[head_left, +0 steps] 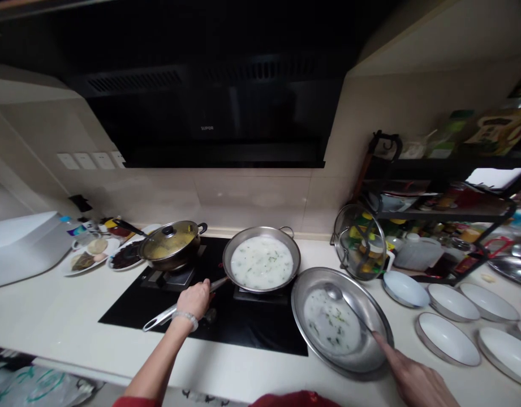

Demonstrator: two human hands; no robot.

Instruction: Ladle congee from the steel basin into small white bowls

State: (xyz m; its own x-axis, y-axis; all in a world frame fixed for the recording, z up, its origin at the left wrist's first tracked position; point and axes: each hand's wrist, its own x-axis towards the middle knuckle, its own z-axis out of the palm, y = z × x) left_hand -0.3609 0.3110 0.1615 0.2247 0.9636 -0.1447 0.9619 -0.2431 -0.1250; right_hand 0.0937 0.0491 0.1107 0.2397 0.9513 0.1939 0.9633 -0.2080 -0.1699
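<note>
My left hand (193, 299) is closed around the long metal handle of a wok (227, 261) on the right side of the cooktop. White soup with green flecks (262, 263) fills much of the wok. In my right hand (413, 367) is a metal ladle (353, 308), its bowl end over a wide steel basin (301, 311) on the counter. The basin holds a shallower amount of similar white soup (331, 325). Whether the ladle touches the liquid is hard to make out.
A lidded pot (171, 243) stands on the left burner of the black cooktop (158, 316). Several white bowls (449, 338) sit at the right. Behind them are a glass lid (360, 240) and a black rack (447, 215). Plates of food (88, 257) lie left, below the range hood (209, 113).
</note>
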